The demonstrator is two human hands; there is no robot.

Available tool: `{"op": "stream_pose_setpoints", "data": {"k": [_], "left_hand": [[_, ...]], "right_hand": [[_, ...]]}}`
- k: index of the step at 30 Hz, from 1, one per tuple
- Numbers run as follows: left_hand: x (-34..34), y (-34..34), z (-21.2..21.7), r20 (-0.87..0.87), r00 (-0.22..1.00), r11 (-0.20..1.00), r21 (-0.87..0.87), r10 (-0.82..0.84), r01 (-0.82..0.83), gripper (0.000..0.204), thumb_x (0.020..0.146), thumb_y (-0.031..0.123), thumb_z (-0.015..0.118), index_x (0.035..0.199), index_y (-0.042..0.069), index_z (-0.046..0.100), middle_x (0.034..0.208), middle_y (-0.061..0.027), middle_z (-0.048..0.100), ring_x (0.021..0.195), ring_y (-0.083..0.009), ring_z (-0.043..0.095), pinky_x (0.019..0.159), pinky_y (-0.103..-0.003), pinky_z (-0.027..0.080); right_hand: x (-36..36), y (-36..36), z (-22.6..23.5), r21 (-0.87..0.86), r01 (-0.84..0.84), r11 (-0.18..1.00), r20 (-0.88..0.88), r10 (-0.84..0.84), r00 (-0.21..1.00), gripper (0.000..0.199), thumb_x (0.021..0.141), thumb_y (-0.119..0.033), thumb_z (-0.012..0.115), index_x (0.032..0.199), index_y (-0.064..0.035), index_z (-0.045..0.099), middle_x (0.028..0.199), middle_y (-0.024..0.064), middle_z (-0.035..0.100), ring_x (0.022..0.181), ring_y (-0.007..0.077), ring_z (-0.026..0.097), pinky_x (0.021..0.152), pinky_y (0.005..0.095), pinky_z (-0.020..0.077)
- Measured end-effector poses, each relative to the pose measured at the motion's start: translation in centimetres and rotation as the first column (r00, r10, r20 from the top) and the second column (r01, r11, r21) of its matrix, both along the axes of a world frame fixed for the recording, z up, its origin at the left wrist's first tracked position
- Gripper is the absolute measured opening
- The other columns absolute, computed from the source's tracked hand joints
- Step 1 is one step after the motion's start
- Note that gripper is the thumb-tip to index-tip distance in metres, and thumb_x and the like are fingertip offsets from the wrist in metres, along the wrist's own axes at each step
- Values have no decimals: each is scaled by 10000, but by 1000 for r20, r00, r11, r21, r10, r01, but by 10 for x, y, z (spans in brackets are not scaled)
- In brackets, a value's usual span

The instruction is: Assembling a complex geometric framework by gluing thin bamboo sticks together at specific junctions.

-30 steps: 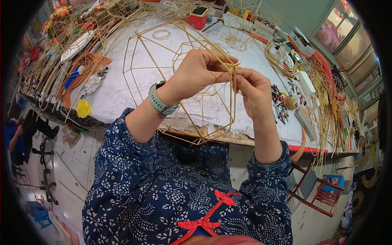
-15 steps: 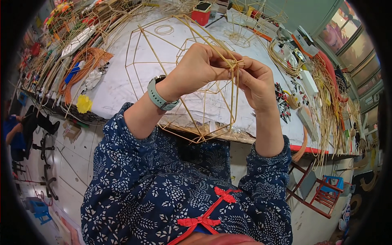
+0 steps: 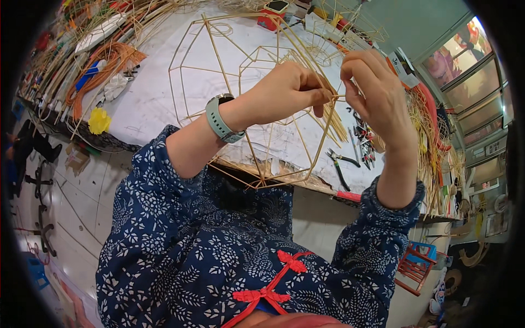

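A many-sided frame of thin bamboo strips stands tilted over the near edge of the table. With thumb and fingers, my left hand pinches it at a joint on its right side. Just right of that joint my right hand is raised, its fingers curled and pressed together. A very fine strand seems to run between the joint and those fingers, too faint to make out. Beyond the left hand lies a bundle of loose bamboo sticks. Dark-handled pliers rest on the table below the right hand.
White paper covers the table. Coiled orange strips and a yellow flower-shaped piece lie on the left. Several small tools and long pale strips are on the right. A red box stands at the back.
My right hand has moved away from the joint to the right and slightly up. My left hand stays pinched on the frame, which has shifted a little. The pliers have come into view.
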State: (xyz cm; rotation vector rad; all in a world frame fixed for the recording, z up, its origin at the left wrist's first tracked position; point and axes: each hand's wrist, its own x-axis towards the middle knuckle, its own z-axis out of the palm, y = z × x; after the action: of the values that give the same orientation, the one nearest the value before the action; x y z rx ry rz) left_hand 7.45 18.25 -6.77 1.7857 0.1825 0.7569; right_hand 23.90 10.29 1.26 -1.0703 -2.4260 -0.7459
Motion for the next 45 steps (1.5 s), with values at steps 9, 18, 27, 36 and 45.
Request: {"op": "stream_pose_setpoints", "data": {"k": [9,18,27,36,45], "left_hand": [[2,7,-8,119,993,998,55,14,-20,205,864,159,567,875,-27,651,671,-51,641,624,-70,563,577,-227,442],[5,1,-9,130,991,999,-51,15,-8,175,853,131,589,844,-40,628,729,-60,640,618,-91,572,563,-224,450],[4,2,-9,157,988,976,-215,14,20,139,822,86,621,904,-21,593,752,-69,622,584,-83,551,513,-209,433],[6,-3,-2,189,981,940,-324,-47,108,111,818,78,629,885,-9,623,714,-44,597,590,-80,557,488,-214,425],[6,5,-5,168,980,844,-507,-105,177,130,827,106,617,899,-1,633,719,-40,609,595,-81,563,507,-202,422]], "right_hand": [[-37,-22,3,-46,214,976,188,-201,961,147,719,39,585,825,-18,502,776,105,526,726,277,532,632,353,438],[-28,-3,15,-115,80,990,92,-69,993,118,730,1,599,804,-17,508,748,104,507,720,284,517,623,358,419],[-21,13,21,-276,-48,960,85,74,994,103,745,-25,595,792,-8,505,755,104,498,744,280,487,643,351,403],[13,15,12,-323,-16,946,-111,-22,994,65,794,-5,569,842,-3,525,780,102,506,733,252,486,650,315,402],[10,31,-2,-379,-112,919,-193,40,980,47,815,-11,553,845,4,520,779,99,514,737,241,503,656,302,411]]}}
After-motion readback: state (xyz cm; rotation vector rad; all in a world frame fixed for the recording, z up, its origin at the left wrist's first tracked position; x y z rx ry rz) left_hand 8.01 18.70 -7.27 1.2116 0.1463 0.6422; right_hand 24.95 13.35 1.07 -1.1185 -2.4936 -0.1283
